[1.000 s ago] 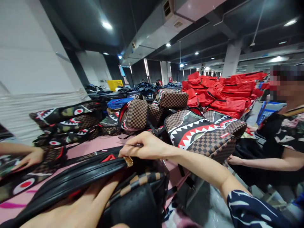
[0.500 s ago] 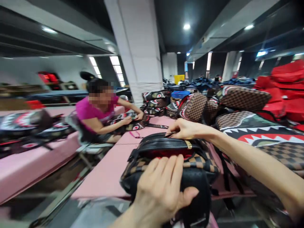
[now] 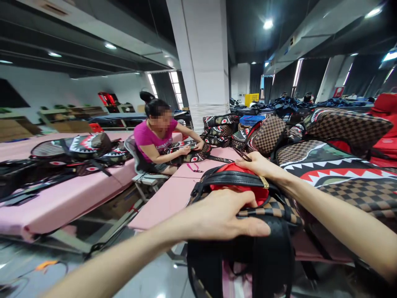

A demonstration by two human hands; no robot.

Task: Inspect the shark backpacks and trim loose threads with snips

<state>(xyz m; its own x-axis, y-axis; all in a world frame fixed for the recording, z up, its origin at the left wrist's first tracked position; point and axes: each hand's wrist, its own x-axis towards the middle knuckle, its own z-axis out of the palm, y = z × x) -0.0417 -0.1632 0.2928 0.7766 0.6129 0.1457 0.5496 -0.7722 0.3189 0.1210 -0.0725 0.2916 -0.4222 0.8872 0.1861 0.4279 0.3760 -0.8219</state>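
A checkered brown and black backpack (image 3: 273, 209) with a red lining lies at the edge of a pink table (image 3: 161, 203). My left hand (image 3: 223, 215) presses on its front, fingers closed over the fabric. My right hand (image 3: 259, 164) sits on the far side of the open top. It pinches small dark scissors (image 3: 242, 155) whose tips point left. The bag's black straps hang down over the table edge toward me.
Shark-mouth checkered backpacks (image 3: 338, 174) are piled to the right, with red bags (image 3: 384, 107) behind them. A person in a pink shirt (image 3: 153, 142) sits across the table handling another bag. More bags lie on a second pink table (image 3: 62, 194) at left. A white pillar (image 3: 206, 62) stands behind.
My head has turned left, bringing the seated person and the left table into view. My left hand has shifted over the bag's front, and the red lining now shows at the open top.
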